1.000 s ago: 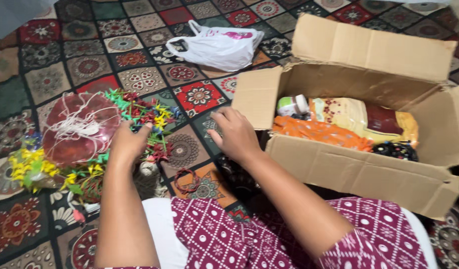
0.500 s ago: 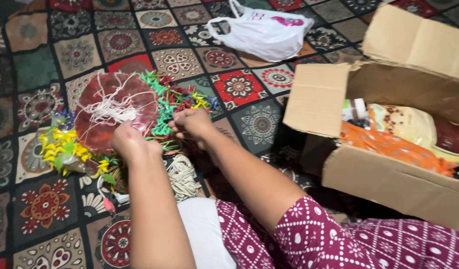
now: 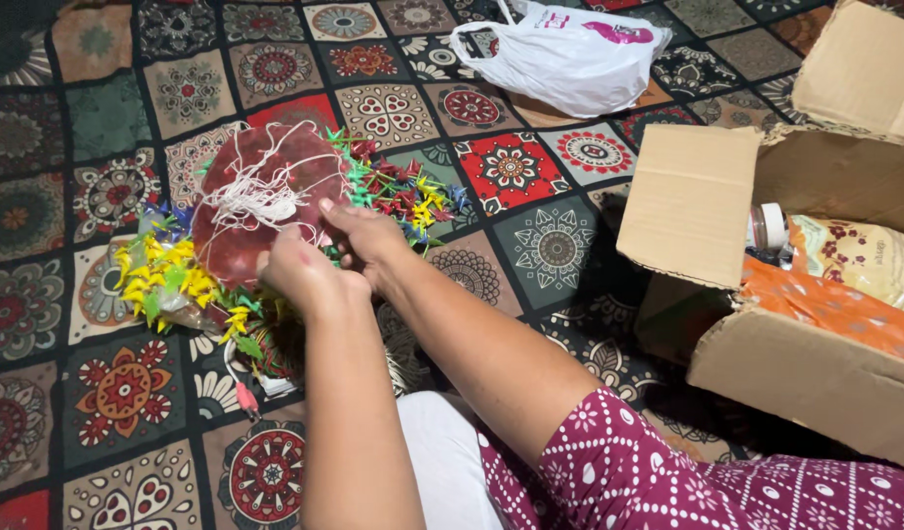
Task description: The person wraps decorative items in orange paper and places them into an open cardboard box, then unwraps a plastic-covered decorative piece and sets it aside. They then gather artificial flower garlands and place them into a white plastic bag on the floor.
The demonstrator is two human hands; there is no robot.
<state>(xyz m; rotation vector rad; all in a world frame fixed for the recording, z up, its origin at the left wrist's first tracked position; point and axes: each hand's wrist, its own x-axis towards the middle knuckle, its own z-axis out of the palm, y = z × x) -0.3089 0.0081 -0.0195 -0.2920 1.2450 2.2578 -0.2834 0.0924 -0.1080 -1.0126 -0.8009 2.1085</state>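
Note:
A round reddish disc (image 3: 260,201) wrapped in clear plastic lies on the patterned floor cloth, with white strings (image 3: 251,196) tangled across it. Strands of small paper cranes in yellow, green, red and blue (image 3: 403,191) spread around its rim. My left hand (image 3: 300,275) closes on the disc's near edge among the yellow and green cranes. My right hand (image 3: 368,240) pinches the disc's rim and strings just beside it. Both forearms reach in from the bottom of the view.
An open cardboard box (image 3: 766,285) at the right holds a white jar (image 3: 768,226) and orange and patterned packets (image 3: 844,304). A white plastic bag (image 3: 565,54) lies at the top. A thin cable with a red plug (image 3: 244,395) trails near my knee.
My right hand moved left from the box to the disc. The view shifted so the disc sits nearer the middle. Both hands now grip the disc's near edge.

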